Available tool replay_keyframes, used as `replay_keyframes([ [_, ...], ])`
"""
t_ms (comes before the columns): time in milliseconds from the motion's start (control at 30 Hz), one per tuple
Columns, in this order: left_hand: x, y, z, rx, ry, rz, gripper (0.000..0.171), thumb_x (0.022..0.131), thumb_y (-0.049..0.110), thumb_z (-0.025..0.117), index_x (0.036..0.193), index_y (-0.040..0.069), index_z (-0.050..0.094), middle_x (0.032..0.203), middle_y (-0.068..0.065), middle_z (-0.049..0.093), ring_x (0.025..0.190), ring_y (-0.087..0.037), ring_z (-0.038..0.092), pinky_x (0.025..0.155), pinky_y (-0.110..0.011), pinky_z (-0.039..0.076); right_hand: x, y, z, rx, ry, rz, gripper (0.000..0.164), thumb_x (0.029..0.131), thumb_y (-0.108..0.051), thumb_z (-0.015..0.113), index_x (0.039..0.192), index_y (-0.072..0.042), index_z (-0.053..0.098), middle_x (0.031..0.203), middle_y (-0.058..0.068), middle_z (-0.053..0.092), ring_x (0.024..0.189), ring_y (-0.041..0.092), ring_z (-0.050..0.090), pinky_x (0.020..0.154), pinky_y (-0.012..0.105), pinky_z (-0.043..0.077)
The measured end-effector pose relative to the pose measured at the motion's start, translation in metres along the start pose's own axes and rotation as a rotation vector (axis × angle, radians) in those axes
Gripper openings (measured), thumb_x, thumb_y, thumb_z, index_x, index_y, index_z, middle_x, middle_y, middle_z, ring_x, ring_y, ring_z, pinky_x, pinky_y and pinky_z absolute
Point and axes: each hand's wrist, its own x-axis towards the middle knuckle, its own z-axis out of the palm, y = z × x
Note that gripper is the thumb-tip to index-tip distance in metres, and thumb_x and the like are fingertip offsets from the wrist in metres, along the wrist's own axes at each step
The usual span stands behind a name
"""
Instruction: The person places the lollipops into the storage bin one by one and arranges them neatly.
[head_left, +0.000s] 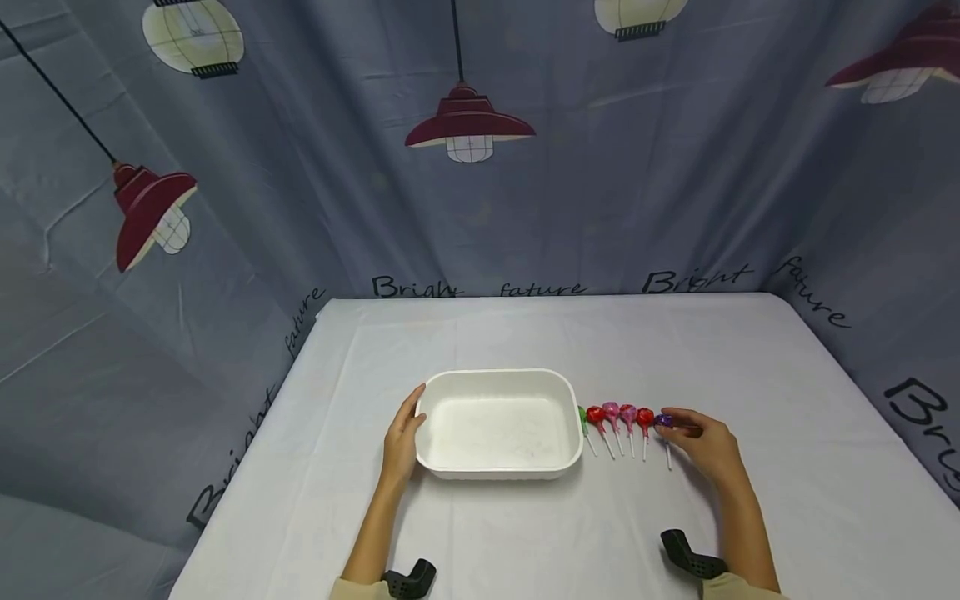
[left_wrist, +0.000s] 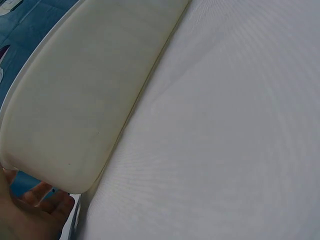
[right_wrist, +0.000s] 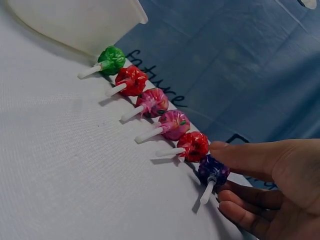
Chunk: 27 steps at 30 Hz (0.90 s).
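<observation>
A white rectangular tray [head_left: 498,467] stands on the table, its inside bare. My left hand [head_left: 402,433] holds the tray's left end, thumb at the rim; in the left wrist view the fingers [left_wrist: 60,205] bend against the end wall. My right hand [head_left: 701,442] pinches the purple-wrapped head of a lollipop [right_wrist: 212,170] between thumb and fingers, its white stick pointing toward me. This lollipop is the rightmost of a row. Beside it lie a red lollipop [right_wrist: 194,146], two pink ones [right_wrist: 174,125], another red one [right_wrist: 131,81] and a green one [right_wrist: 112,60] close to the tray.
A white cloth covers the table [head_left: 525,333]. Behind it hangs a grey-blue curtain [head_left: 315,167] printed with lamps and lettering. Black curved devices sit at both wrists, one by the left sleeve [head_left: 412,579] and one by the right sleeve [head_left: 738,587].
</observation>
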Motion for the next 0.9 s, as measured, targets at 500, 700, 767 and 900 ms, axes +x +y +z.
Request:
replay_keyframes([
  [500, -0.009, 0.023, -0.001, -0.055, -0.066, 0.021, 0.044, 0.098, 0.004, 0.031, 0.142, 0.005, 0.033, 0.150, -0.012, 0.021, 0.138, -0.026, 0.015, 0.113, -0.039, 0.016, -0.001, -0.002, 0.004, 0.034, 0.044, 0.036, 0.034, 0.086, -0.018, 0.066, 0.115, -0.001, 0.061, 0.100, 0.019, 0.064, 0.087, 0.029, 0.057, 0.072, 0.038, 0.045],
  [700, -0.009, 0.024, -0.002, -0.035, -0.069, 0.028, 0.044, 0.098, 0.005, 0.031, 0.142, 0.003, 0.033, 0.150, -0.011, 0.021, 0.138, -0.027, 0.012, 0.113, -0.039, 0.014, -0.001, 0.000, 0.005, 0.038, 0.045, 0.058, 0.034, 0.086, -0.019, 0.066, 0.114, -0.001, 0.061, 0.098, 0.018, 0.064, 0.087, 0.030, 0.057, 0.077, 0.045, 0.044],
  [767, -0.009, 0.024, -0.002, -0.036, -0.070, 0.035, 0.044, 0.098, 0.004, 0.031, 0.142, 0.003, 0.033, 0.150, -0.012, 0.021, 0.138, -0.027, 0.012, 0.113, -0.039, 0.013, -0.002, 0.000, 0.004, 0.030, 0.045, 0.061, 0.035, 0.086, -0.021, 0.067, 0.114, -0.001, 0.062, 0.096, 0.017, 0.064, 0.086, 0.029, 0.057, 0.075, 0.042, 0.043],
  [900, -0.009, 0.024, -0.002, -0.045, -0.078, 0.040, 0.044, 0.098, 0.004, 0.031, 0.142, 0.003, 0.033, 0.150, -0.013, 0.021, 0.138, -0.027, 0.012, 0.113, -0.038, 0.012, -0.004, 0.000, 0.000, 0.018, 0.040, 0.068, 0.037, 0.085, -0.025, 0.067, 0.113, -0.001, 0.062, 0.094, 0.014, 0.063, 0.084, 0.026, 0.056, 0.071, 0.038, 0.040],
])
